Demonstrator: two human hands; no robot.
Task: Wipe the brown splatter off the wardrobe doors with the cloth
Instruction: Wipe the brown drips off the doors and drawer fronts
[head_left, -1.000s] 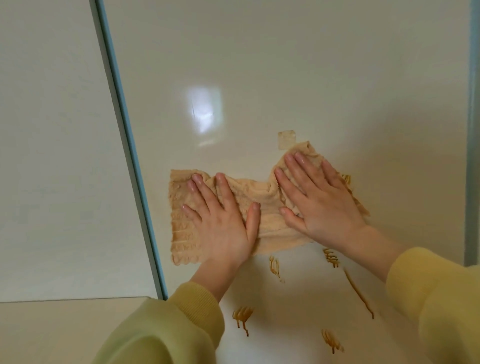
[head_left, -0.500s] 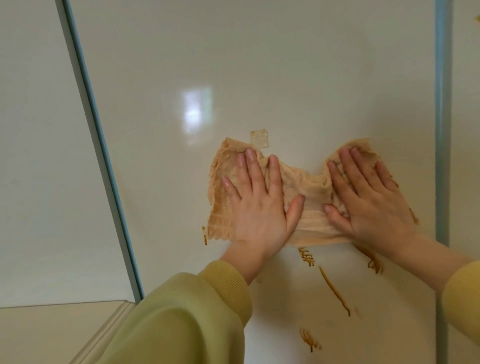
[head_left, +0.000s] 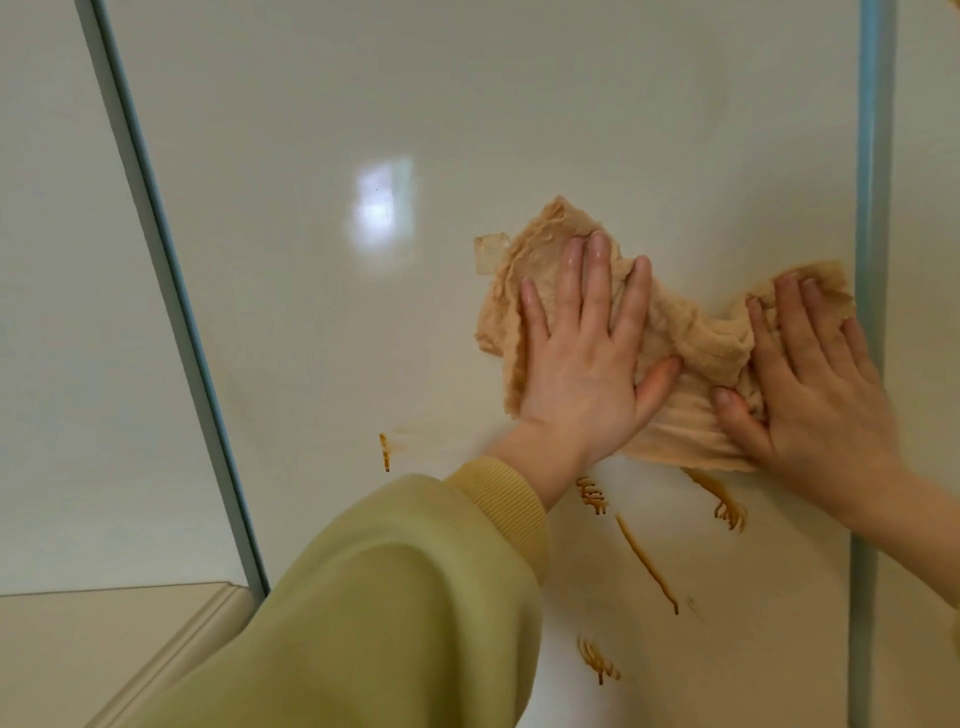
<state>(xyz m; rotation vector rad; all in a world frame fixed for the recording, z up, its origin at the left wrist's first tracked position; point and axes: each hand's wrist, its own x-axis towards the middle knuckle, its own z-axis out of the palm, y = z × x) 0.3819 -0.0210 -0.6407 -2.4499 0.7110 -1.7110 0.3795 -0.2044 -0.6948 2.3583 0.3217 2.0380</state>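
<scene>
Both hands have slid the cloth (head_left: 680, 332) rightward across the wardrobe door (head_left: 519, 104) since a moment ago, so its far end now lies just beside the blue strip (head_left: 870, 156) at the door's right edge; the left hand (head_left: 582, 374) presses flat on the cloth's left part, fingers spread, and the right hand (head_left: 810, 395) presses flat on its right part, neither one clenched; the cloth is bunched between them. A short brown drip (head_left: 385, 451) with a faint smear beside it now shows to the left, clear of the cloth; several brown streaks (head_left: 647, 561) remain below the hands. Judging by these, the upper area is mostly wiped, while the lower splatter awaits a downward pass.
</scene>
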